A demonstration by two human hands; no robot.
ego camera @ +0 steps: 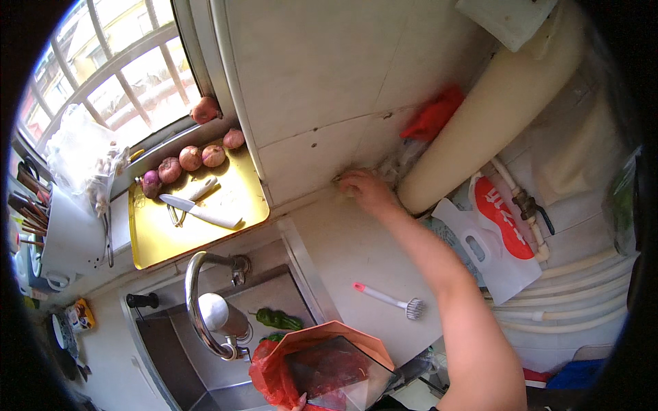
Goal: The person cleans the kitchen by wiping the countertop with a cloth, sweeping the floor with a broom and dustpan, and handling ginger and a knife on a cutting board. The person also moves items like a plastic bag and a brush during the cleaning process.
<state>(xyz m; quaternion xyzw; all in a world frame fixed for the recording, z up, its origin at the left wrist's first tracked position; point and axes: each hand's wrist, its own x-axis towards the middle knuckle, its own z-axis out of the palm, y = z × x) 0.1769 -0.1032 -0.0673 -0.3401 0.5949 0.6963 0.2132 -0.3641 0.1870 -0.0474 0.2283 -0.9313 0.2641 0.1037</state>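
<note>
At the lower edge, my left hand [298, 402] grips an orange, angular-rimmed bin [336, 330] lined with a red plastic bag [272, 372]. Only a few of its fingers show. My right arm stretches across the pale countertop [334, 251] to the back corner. There my right hand [367, 191] touches the area where counter meets wall, beside a thick cream pipe [478, 118]. Its fingers are bent and slightly blurred; whether they hold something is hidden. A brush [389, 299] with a pink-tipped handle lies on the counter between bin and arm.
A steel sink [205, 354] with a curved faucet [193, 303] holds green peppers [279, 319]. Behind it, a yellow tray [149, 244] carries several onions [190, 157], a white knife [203, 210] and a peeler [203, 189]. Thin pipes [565, 303] and a white plastic bag [493, 257] lie right.
</note>
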